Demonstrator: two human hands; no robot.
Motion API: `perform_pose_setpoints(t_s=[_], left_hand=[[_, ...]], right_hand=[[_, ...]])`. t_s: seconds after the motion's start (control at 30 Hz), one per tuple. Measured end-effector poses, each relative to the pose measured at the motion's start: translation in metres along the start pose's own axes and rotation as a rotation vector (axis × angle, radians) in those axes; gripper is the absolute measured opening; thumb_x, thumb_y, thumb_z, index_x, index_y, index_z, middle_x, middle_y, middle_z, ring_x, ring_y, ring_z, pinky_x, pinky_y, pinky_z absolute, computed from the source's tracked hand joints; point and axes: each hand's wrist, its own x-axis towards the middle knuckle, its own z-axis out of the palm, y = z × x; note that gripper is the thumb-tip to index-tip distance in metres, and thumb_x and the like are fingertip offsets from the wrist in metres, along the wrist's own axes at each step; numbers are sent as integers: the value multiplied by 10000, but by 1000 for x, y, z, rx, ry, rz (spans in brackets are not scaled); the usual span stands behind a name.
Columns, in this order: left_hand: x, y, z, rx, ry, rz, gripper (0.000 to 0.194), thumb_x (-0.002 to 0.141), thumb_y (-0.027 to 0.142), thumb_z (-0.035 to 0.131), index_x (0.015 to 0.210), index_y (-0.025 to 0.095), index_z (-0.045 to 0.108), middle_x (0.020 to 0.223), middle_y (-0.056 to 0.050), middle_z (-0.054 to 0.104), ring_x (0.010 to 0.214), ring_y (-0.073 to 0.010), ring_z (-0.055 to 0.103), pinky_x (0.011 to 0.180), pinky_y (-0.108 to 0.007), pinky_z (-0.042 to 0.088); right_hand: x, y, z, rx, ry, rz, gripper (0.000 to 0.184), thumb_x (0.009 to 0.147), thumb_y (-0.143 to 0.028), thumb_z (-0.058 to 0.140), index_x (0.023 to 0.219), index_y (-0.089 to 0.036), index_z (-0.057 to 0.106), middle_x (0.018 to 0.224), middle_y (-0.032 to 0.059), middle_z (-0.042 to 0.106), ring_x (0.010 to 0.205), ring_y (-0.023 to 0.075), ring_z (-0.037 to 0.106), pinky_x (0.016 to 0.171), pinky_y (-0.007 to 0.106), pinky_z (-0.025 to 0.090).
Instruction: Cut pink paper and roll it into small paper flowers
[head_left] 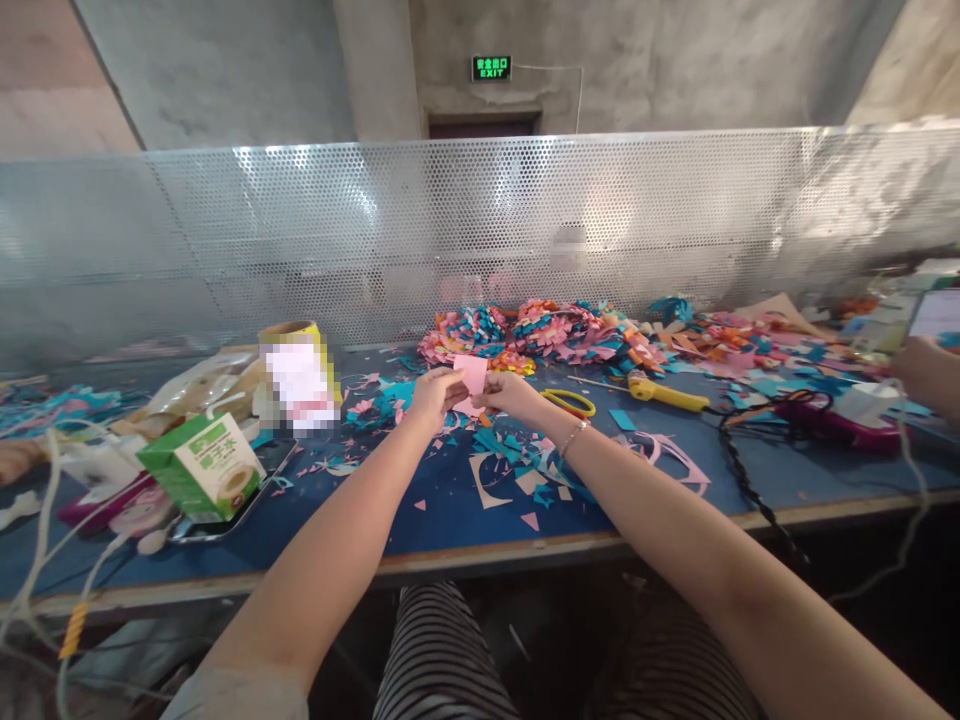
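Green carton, contents hidden, left of held pink paper

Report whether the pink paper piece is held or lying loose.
Held: the left hand and right hand both grip the pink paper piece.

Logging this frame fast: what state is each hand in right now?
Left hand: closed, holding pink paper at its left side.
Right hand: closed, pinching pink paper at its right side.
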Motion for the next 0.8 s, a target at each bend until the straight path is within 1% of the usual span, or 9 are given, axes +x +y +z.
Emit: perform_pose_setpoints(t_s=[0.1,0.17,0.37,0.47,0.6,0.67,0.7,0.77,0.8], left_hand=[[1,1,1,51,48,25,146,500,221,663,516,146,539,473,-15,583,460,-127,553,533,-257,445],[2,2,1,52,84,6,143,545,250,622,501,140,542,455,-24,573,443,-127,544,517,-258,441],[7,4,-5,5,109,-25,239,625,353,597,536,133,564,492,-41,585,478,-132,569,530,-255,455],[7,1,-5,19,56,-27,299,608,427,624,578,132,588,560,-56,612,539,-137,592,563,-255,463],[7,-7,-2,141,-50,56,266,471,309,736,632,136,614,583,-28,610,527,-111,568,567,-237,451],[6,-8,-2,175,-51,78,261,448,280,744,625,143,610,575,-13,602,516,-102,554,558,-234,447],[6,-8,-2,181,-36,83,251,449,276,741,615,146,604,572,-8,598,514,-98,550,553,-230,446],[5,-5,-3,166,3,94,230,458,264,729,598,153,584,563,2,589,516,-91,548,555,-222,447],[5,-3,-4,146,21,96,222,464,254,721,590,155,567,555,8,582,514,-88,547,561,-221,450]], right_hand=[[2,5,2,-62,10,-7,293,559,-372,683,658,-129,553,577,-10,556,471,67,469,469,200,389],[4,8,2,-108,21,-19,297,570,-389,675,642,-131,547,556,-13,550,464,70,468,461,200,381],[4,9,-1,-76,26,-38,296,573,-392,675,631,-129,551,545,-12,549,477,74,486,470,196,389],[3,7,0,23,50,-23,303,570,-394,676,654,-129,556,577,-4,567,480,62,477,483,192,398],[3,3,4,56,48,-26,338,604,-433,647,733,-130,573,660,20,608,516,69,501,507,194,416],[3,1,1,-44,35,-49,360,651,-468,597,776,-130,580,705,37,623,567,94,538,543,210,432],[3,1,-3,-152,44,-55,376,667,-486,576,789,-130,584,728,49,630,611,115,560,572,223,438],[1,1,-18,-478,111,-33,419,673,-519,559,805,-123,596,789,89,638,738,177,589,648,256,441],[0,2,-28,-674,185,13,460,656,-536,571,833,-112,600,854,126,635,815,216,587,692,278,436]])
